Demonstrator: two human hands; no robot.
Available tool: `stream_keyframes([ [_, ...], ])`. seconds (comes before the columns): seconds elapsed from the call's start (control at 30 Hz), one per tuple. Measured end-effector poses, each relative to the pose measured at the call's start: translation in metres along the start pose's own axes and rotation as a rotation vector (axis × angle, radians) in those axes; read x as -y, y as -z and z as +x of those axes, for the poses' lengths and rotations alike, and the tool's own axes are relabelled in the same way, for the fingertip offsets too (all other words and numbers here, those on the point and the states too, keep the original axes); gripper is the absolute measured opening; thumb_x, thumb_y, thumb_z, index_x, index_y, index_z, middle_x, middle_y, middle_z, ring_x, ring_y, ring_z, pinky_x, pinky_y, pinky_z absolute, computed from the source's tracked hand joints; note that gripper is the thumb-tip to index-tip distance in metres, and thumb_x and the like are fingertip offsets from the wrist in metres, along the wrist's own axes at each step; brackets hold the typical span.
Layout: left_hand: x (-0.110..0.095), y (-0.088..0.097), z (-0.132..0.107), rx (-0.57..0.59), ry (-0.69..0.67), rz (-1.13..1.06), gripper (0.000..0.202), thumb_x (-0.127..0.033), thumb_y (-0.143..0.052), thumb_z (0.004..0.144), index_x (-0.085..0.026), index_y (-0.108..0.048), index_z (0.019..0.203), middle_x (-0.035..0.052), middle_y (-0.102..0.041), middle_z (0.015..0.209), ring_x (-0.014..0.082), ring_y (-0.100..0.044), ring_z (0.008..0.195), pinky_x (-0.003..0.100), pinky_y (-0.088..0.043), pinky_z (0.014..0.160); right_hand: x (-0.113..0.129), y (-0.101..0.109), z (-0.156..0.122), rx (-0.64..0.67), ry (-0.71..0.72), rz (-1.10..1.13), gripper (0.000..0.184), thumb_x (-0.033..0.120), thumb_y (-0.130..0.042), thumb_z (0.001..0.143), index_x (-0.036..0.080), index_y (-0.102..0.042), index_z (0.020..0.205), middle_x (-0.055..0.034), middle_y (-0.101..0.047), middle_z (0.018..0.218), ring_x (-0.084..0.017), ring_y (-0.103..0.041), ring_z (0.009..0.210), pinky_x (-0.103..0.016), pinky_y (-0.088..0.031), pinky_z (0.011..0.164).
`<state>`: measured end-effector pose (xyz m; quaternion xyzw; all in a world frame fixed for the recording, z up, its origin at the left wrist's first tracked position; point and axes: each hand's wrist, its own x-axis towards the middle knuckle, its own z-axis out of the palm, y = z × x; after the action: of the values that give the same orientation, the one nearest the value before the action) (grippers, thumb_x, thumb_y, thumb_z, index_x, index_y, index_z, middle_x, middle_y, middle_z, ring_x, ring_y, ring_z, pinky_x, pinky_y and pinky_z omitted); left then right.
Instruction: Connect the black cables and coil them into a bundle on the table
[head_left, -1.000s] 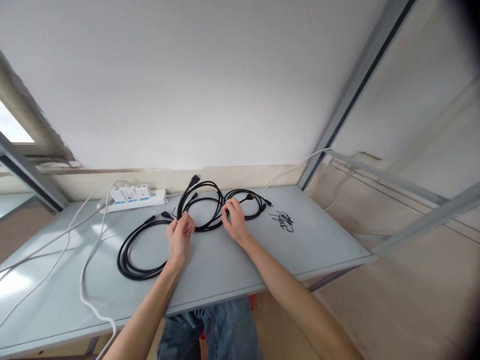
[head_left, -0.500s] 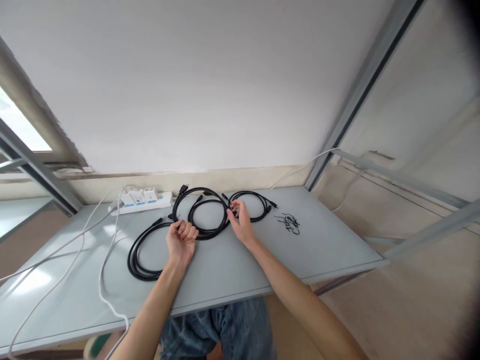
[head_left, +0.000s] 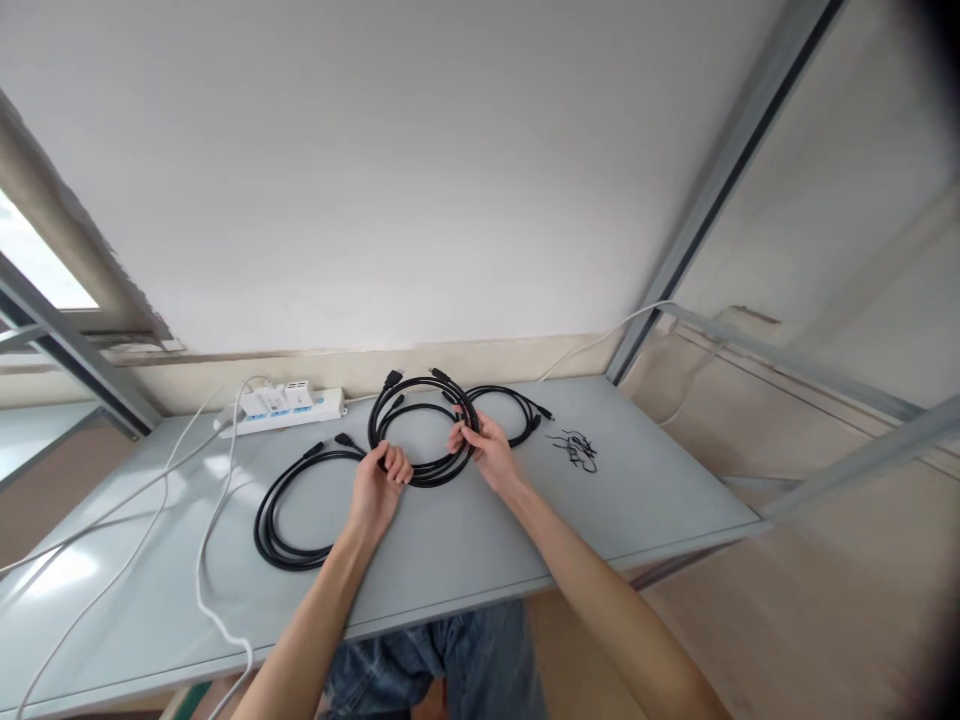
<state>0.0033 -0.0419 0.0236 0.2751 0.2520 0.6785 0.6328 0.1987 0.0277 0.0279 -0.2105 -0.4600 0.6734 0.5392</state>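
A coiled black cable (head_left: pixel 429 482) with moulded plugs at its top is held between my two hands. My left hand (head_left: pixel 381 485) has its fingers curled closed round the coil's lower left side. My right hand (head_left: pixel 484 447) pinches its right side between thumb and fingers. Behind it, partly covered, another black cable coil (head_left: pixel 417 407) lies on the table. A third coil (head_left: pixel 262 520) rests to the left of my left hand, its lower right part hidden by my forearm. Just beyond my right hand lies a further coil (head_left: pixel 504 389), partly covered by the hand.
The grey table (head_left: pixel 637 480) carries a small heap of black twist ties (head_left: pixel 577 450) on the right. A white power strip (head_left: pixel 322 408) with plugged-in adapters sits at the back left. White cords (head_left: pixel 206 560) trail over the left side. Metal posts (head_left: pixel 720 190) rise at both ends.
Both hands have shifted a little to the right with the held coil. My right hand's fingers have closed on its right side, and its plugs have moved right.
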Motion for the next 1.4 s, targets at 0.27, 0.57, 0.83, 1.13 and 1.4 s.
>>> stream_keyframes([
  [0.27,-0.013,-0.004,0.004,0.093,-0.016,0.423,0.031,-0.047,-0.071,0.092,-0.016,-0.068,0.087,0.0015,-0.059,0.07,0.0179,-0.062,0.071,0.034,-0.051,0.078,0.016,0.007,0.007,-0.007,-0.215,0.254,0.034,0.05,-0.072,0.093,0.021,-0.058,0.082,0.0133,-0.018,0.05,-0.006,-0.008,0.042,-0.02,-0.011,0.038],
  [0.57,-0.043,-0.015,0.052,0.017,-0.302,0.925,0.046,-0.053,-0.065,0.095,-0.017,-0.071,0.122,0.0031,-0.07,0.077,0.0177,-0.065,0.075,0.028,-0.053,0.076,0.026,0.014,0.058,0.194,-0.345,0.235,0.065,0.05,-0.059,0.101,0.023,-0.022,0.055,0.0072,-0.027,0.049,-0.007,-0.017,0.043,-0.021,-0.019,0.041],
  [0.83,-0.024,0.004,0.043,-0.22,-0.143,0.841,0.028,-0.046,-0.07,0.092,-0.018,-0.069,0.086,-0.0044,-0.052,0.054,0.0114,-0.045,0.042,0.023,-0.036,0.041,0.012,0.01,0.043,-0.023,-0.372,0.186,0.048,0.037,-0.069,0.092,0.023,-0.034,0.062,0.0124,-0.017,0.05,-0.006,-0.008,0.044,-0.019,-0.014,0.039],
  [1.13,-0.031,-0.001,0.033,-0.293,-0.575,1.087,0.06,-0.044,-0.079,0.083,-0.025,-0.052,0.133,0.0098,-0.06,0.123,0.019,-0.065,0.085,0.034,-0.056,0.08,-0.003,-0.005,0.035,-0.354,-0.46,0.278,0.056,0.032,-0.051,0.101,0.023,-0.018,0.056,0.0116,-0.012,0.043,-0.006,-0.002,0.042,-0.02,-0.007,0.036],
  [1.4,0.0,0.004,0.032,0.431,-0.577,1.635,0.029,-0.048,-0.069,0.092,-0.026,-0.073,0.11,0.0142,-0.06,0.134,0.0344,-0.054,0.125,0.05,-0.04,0.109,-0.011,-0.005,0.037,-0.231,-0.367,0.344,0.041,0.03,-0.06,0.093,0.022,-0.037,0.059,0.0119,-0.017,0.049,-0.007,-0.006,0.044,-0.018,-0.013,0.037],
])
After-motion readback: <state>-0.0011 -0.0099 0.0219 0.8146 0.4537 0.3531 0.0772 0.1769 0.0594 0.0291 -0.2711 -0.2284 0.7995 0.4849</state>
